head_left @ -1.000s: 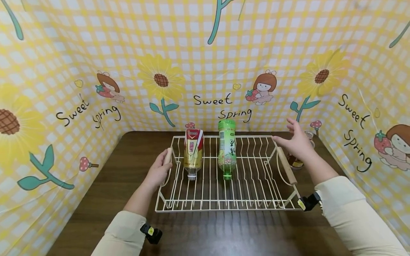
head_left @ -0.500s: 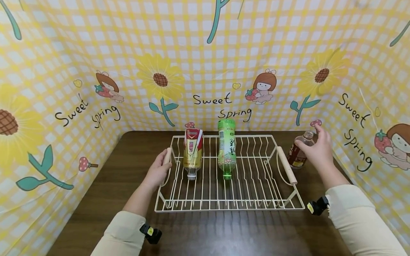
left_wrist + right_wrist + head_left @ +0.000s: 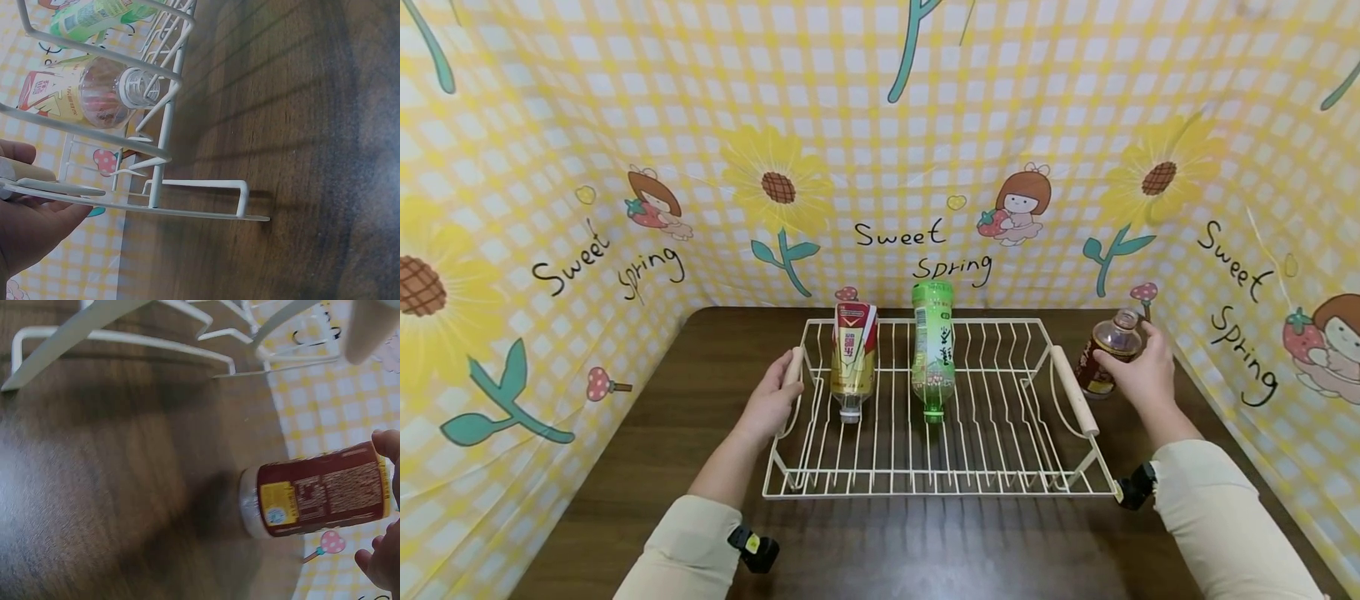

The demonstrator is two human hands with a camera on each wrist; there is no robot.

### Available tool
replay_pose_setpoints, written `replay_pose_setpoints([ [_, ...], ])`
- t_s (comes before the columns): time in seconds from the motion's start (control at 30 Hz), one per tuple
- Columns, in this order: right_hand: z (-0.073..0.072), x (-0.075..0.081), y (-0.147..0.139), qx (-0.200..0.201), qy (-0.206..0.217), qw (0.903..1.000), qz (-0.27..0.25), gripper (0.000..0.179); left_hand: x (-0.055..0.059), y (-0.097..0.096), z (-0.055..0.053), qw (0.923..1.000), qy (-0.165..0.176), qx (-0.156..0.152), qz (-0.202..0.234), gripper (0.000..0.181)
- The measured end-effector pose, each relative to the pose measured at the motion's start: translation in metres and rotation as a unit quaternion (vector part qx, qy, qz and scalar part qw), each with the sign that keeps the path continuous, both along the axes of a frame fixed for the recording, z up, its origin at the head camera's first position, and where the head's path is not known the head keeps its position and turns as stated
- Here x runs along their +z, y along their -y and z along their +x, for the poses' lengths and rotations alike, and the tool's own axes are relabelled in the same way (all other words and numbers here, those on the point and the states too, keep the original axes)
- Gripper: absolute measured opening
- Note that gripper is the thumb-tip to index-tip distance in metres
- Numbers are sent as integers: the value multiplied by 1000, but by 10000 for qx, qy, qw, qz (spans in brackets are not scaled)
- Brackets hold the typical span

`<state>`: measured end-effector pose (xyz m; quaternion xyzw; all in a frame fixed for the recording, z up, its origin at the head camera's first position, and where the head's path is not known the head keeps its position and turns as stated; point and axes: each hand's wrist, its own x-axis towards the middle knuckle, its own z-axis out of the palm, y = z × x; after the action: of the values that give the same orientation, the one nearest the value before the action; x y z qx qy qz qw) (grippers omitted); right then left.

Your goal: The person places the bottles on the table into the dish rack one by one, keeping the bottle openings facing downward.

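My left hand [image 3: 772, 397] grips the wooden handle [image 3: 28, 172] on the left side of a cream wire dish rack [image 3: 985, 493]. A clear bottle with a red and gold label [image 3: 853, 350] stands upside down in the rack, cap downward. Right of it, a green bottle [image 3: 933, 354] is also upside down. Beyond the rack's right handle [image 3: 1075, 390], my right hand [image 3: 1150, 379] holds an upright bottle with a dark brown label [image 3: 325, 490], thumb on its near side and fingers curled around the far side. Its neck shows no cap.
The rack sits on a dark wooden table [image 3: 910, 550]. Yellow checked cloth [image 3: 887, 150] stands behind the table and along both sides. The rack's wire slots right of the green bottle hold nothing.
My right hand has come from above the rack's right handle to the brown-labelled bottle, and its fingers have closed in around it. The left hand stays on its handle.
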<state>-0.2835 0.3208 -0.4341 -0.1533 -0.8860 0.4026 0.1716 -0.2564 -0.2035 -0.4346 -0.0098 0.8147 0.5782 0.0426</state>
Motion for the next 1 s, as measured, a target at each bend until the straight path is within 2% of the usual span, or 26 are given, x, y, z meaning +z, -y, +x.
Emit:
replay_pose_setpoints([
  [0.5, -9, -15, -1, -139, 244, 9973, -680, 96, -2, 0, 0, 9999, -56, -49, 102, 66],
  [1.0, -9, -16, -1, -163, 350, 9959, -818, 94, -2, 0, -1, 9999, -128, 3, 78, 66],
])
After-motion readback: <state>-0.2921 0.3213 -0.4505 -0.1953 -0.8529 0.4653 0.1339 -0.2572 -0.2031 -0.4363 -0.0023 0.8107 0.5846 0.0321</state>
